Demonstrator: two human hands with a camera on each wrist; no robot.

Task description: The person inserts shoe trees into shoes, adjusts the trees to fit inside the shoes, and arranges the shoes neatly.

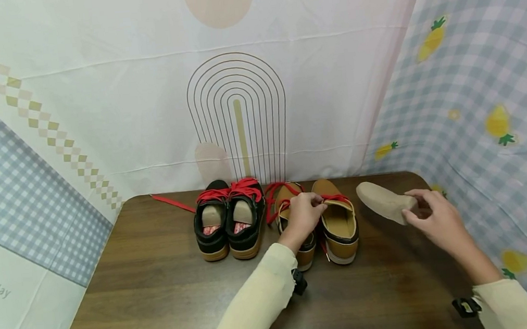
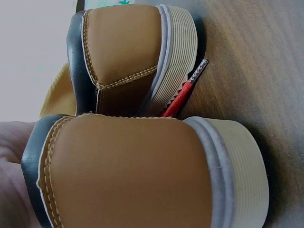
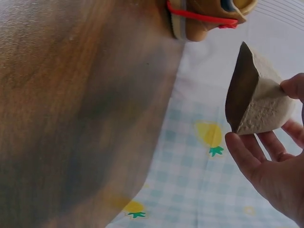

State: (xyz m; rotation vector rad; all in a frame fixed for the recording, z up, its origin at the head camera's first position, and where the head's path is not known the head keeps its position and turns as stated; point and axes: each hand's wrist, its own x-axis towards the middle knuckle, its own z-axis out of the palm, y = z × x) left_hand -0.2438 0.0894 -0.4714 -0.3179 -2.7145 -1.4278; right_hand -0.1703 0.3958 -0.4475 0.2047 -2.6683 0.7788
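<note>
In the head view my right hand (image 1: 440,219) grips a beige moulded-pulp shoe insert (image 1: 384,203) by its blunt end, raised over the table's right side. The right wrist view shows thumb and fingers on either side of the insert (image 3: 266,102). My left hand (image 1: 302,216) is over the left tan shoe (image 1: 306,259), fingertips near the red laces of the right tan shoe (image 1: 341,251). Whether those fingertips pinch anything is unclear. From the left wrist, the near shoe's heel (image 2: 128,171) hides most of that hand (image 2: 14,175).
A pair of black shoes with red laces (image 1: 246,239) stands to the left, each with a beige insert inside. A loose red lace (image 1: 173,202) lies beside them. Behind the brown wooden table (image 1: 162,298) hangs a white printed cloth (image 1: 146,117), with blue checked cloth (image 1: 473,88) at right.
</note>
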